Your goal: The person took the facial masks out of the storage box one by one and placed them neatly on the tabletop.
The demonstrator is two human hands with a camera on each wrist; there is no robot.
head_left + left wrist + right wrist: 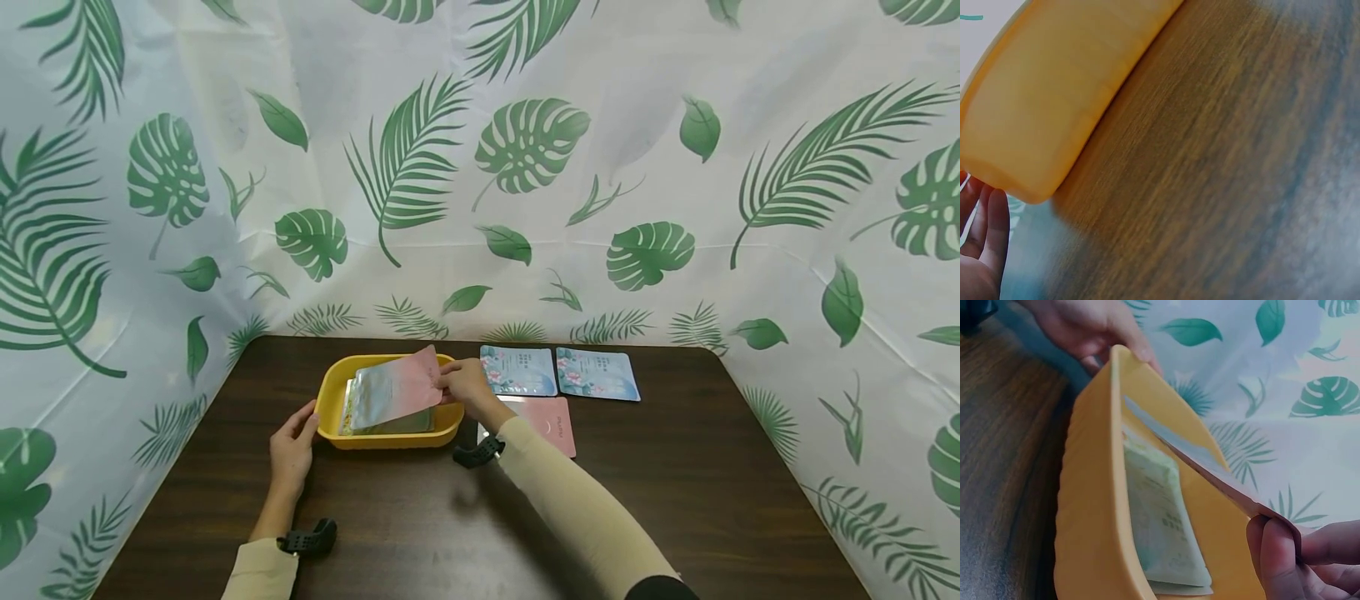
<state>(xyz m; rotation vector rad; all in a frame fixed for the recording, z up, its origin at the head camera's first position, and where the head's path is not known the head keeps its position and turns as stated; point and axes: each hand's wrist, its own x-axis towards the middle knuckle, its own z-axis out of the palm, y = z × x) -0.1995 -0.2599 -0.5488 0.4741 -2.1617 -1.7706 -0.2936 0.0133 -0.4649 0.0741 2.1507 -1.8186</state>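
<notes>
My right hand (467, 385) pinches the pink end of a pink-and-silver face mask packet (397, 387) between thumb and fingers. The packet is tilted over the yellow plastic basket (352, 443), with its silver end low inside. Beneath it in the basket lie other packets, one of them pale green (1163, 519) in the right wrist view. At the basket's left end my left hand (291, 446) holds the rim, thumb at the top edge and fingers outside. The left wrist view shows the basket's outer wall (1041, 94) and some fingertips of that hand.
Two light-blue flowered packets (517, 371) (597, 374) lie side by side at the table's back, right of the basket. Another pink packet (551, 423) lies before them, partly under my right forearm. The dark wooden table (675, 483) meets a leaf-printed cloth (540, 250) behind.
</notes>
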